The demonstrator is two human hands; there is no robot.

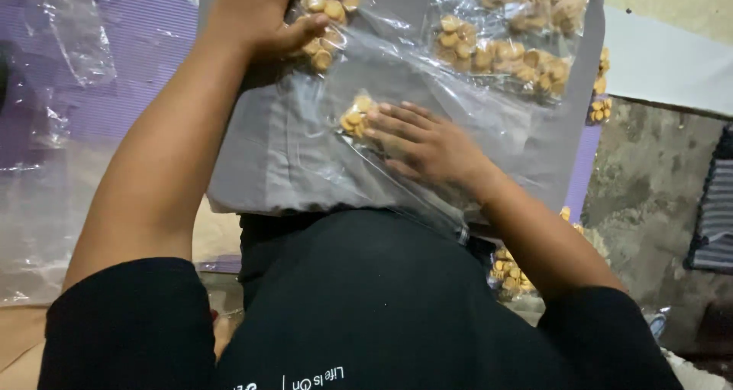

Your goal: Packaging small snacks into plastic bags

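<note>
My left hand (259, 16) is at the top of the view, its fingers closed on a small clear bag of round golden snack pieces (327, 24). My right hand (424, 142) lies flat, fingers spread, on a large clear plastic bag (305, 138) spread over a grey board (259, 169) on my lap. Its fingertips touch a small cluster of the same golden pieces (355, 117) inside the plastic. More filled clear bags of the pieces (504, 50) lie on the board's far right part.
A purple mat (137, 46) with loose clear plastic (46, 169) lies to the left. Further bags of golden pieces (510, 272) sit by my right side. A bare concrete floor (649, 184) and a striped cloth (718, 222) are at the right.
</note>
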